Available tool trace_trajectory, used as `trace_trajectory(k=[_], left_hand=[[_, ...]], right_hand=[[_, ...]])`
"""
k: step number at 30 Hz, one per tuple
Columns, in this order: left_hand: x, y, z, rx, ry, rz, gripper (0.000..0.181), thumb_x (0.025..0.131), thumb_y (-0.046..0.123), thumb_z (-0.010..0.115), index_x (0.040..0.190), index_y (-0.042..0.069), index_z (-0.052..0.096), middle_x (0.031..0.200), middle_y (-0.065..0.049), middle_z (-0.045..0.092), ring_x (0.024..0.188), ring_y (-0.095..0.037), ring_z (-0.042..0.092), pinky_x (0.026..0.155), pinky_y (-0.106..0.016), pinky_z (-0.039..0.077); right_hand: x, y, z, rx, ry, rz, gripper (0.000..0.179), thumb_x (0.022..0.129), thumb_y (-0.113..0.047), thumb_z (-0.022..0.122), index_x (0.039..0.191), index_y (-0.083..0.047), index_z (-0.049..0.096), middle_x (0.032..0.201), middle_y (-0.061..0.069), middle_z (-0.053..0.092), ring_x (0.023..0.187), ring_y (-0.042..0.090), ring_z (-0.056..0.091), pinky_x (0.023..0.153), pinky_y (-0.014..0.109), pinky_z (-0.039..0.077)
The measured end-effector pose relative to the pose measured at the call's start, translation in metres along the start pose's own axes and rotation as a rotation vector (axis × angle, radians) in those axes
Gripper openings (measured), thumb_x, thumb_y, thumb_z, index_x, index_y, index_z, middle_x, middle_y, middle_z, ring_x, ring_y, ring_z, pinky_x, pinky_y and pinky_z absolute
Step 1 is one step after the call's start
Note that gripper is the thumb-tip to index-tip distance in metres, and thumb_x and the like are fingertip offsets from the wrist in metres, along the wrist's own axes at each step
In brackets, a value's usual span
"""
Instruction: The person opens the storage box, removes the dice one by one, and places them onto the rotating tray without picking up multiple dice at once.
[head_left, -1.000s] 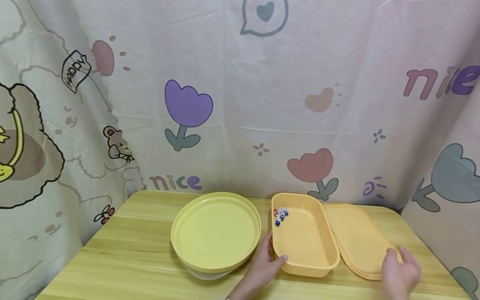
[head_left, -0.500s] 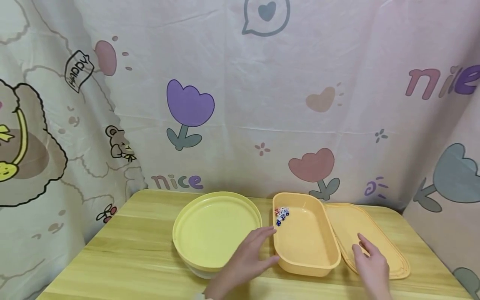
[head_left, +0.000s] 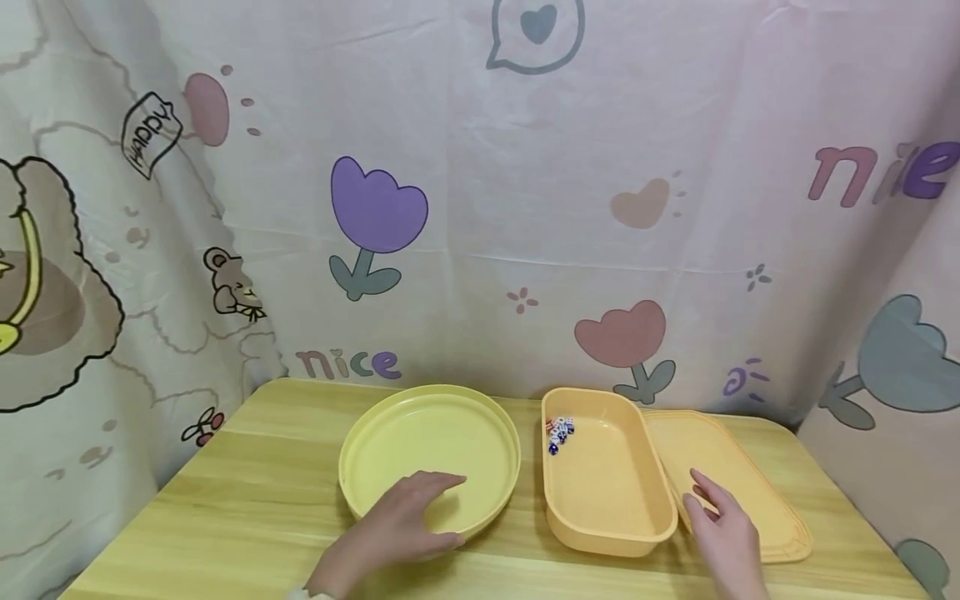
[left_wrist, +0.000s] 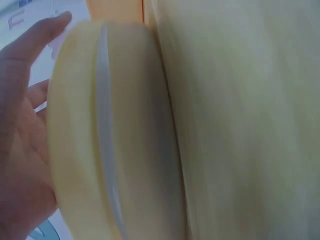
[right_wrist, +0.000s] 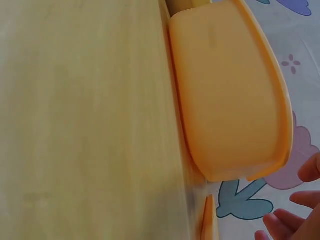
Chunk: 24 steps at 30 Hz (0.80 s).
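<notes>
Fingers parted and relaxed, gripping nothing, the left hand [head_left: 397, 521] is at the near edge of the round yellow tub [head_left: 450, 433], left of the orange box [head_left: 611, 479]; whether it touches I cannot tell. Smooth and circular on top with a raised rim, the tub has a whitish band round its side. The orange box is a deep, uncovered rectangle with rounded corners, seemingly plastic; small red, white and blue dice [head_left: 559, 435] cluster against its left wall. Just right of the box lies the flat lid [head_left: 712, 458], ridge-edged. Above it hangs the right hand [head_left: 723, 533], fingers loosely bent, holding nothing. Beneath the box, the tabletop [head_left: 255, 475] is wood-grained. On the printed curtain [head_left: 480, 200] behind the box, "HAPPY" reads far left, "nice" nearer left, another "nice" far right.
</notes>
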<state>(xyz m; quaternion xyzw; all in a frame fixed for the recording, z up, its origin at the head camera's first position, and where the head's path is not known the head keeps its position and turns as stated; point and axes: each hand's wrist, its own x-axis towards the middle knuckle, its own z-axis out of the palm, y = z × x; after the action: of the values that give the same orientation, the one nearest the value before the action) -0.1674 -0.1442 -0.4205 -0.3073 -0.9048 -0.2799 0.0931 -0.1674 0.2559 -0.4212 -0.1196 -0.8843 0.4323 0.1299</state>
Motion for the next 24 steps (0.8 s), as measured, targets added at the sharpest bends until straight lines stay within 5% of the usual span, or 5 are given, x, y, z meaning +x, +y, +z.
trace_trajectory(k=[2, 10, 19, 24], left_hand=[[-0.001, -0.003, -0.004, -0.046, -0.050, -0.040, 0.061, 0.079, 0.039, 0.077, 0.129, 0.010, 0.059, 0.124, -0.003, 0.061, 0.111, -0.024, 0.056, 0.091, -0.046, 0.047], [0.003, -0.016, -0.005, -0.318, -0.181, 0.054, 0.026, 0.081, 0.017, 0.076, 0.107, 0.012, 0.073, 0.100, 0.010, 0.068, 0.088, -0.003, 0.059, 0.077, -0.027, 0.050], [0.001, -0.023, -0.008, -0.437, -0.283, 0.124, 0.022, 0.083, 0.003, 0.069, 0.104, 0.010, 0.073, 0.093, 0.011, 0.066, 0.079, 0.002, 0.056, 0.068, -0.022, 0.052], [0.000, -0.026, -0.009, -0.462, -0.311, 0.128, 0.025, 0.082, 0.000, 0.068, 0.105, 0.008, 0.072, 0.094, 0.009, 0.065, 0.080, 0.001, 0.055, 0.067, -0.023, 0.052]], right_hand=[[0.000, 0.001, 0.000, -0.001, -0.030, 0.011, 0.048, 0.098, -0.021, 0.049, 0.141, 0.002, 0.045, 0.135, 0.029, 0.048, 0.114, 0.047, 0.052, 0.087, 0.046, 0.050], [0.000, 0.001, 0.001, 0.002, -0.083, 0.006, 0.048, 0.098, -0.020, 0.050, 0.141, 0.001, 0.045, 0.134, 0.029, 0.047, 0.114, 0.045, 0.053, 0.073, 0.019, 0.044], [-0.002, 0.001, 0.004, 0.002, -0.121, -0.034, 0.048, 0.098, -0.021, 0.051, 0.139, 0.003, 0.046, 0.133, 0.031, 0.047, 0.112, 0.046, 0.055, 0.076, 0.025, 0.048], [-0.002, -0.002, 0.003, -0.015, -0.137, -0.034, 0.048, 0.098, -0.022, 0.051, 0.140, 0.003, 0.046, 0.137, 0.029, 0.043, 0.114, 0.047, 0.052, 0.085, 0.040, 0.051]])
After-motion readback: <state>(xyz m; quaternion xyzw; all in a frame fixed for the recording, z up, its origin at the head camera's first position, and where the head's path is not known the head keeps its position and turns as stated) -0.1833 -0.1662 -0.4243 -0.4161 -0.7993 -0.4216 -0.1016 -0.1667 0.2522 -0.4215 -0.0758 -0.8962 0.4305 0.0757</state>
